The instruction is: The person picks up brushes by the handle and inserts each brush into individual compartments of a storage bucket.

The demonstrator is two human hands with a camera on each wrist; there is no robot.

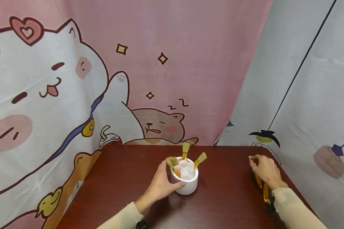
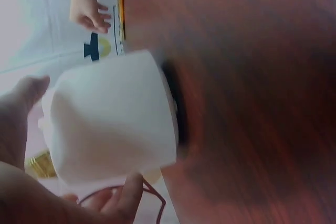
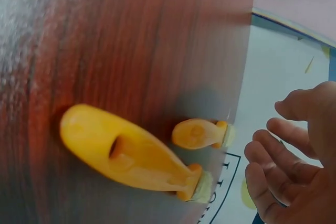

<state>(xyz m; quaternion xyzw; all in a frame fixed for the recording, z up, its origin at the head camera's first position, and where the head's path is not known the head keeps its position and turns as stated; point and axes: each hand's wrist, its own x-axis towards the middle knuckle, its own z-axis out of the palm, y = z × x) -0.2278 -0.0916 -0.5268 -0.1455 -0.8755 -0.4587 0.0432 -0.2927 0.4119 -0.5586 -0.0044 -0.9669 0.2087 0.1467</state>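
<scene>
My left hand (image 1: pixel 161 183) grips the side of a white round holder (image 1: pixel 186 187) with several compartments, thumb at the front and fingers behind. Brushes with pale bristles (image 1: pixel 185 149) and orange handles stand in it, leaning outward; one brush (image 1: pixel 200 159) tilts right. In the left wrist view the holder's smooth wall (image 2: pixel 115 119) hides most of its contents. Over at the table's right side, my right hand (image 1: pixel 265 170) hovers with loosely bent fingers. Below it lie two yellow-orange-handled brushes (image 1: pixel 265 192). The right wrist view shows a larger brush (image 3: pixel 126 150) and a smaller-looking one (image 3: pixel 199 132), both apart from the fingers.
The dark red-brown wooden table (image 1: pixel 126 178) ends at a back edge against a pink cartoon curtain (image 1: pixel 200 63). A pale curtain (image 1: pixel 312 95) hangs close along the right side, beside the brushes.
</scene>
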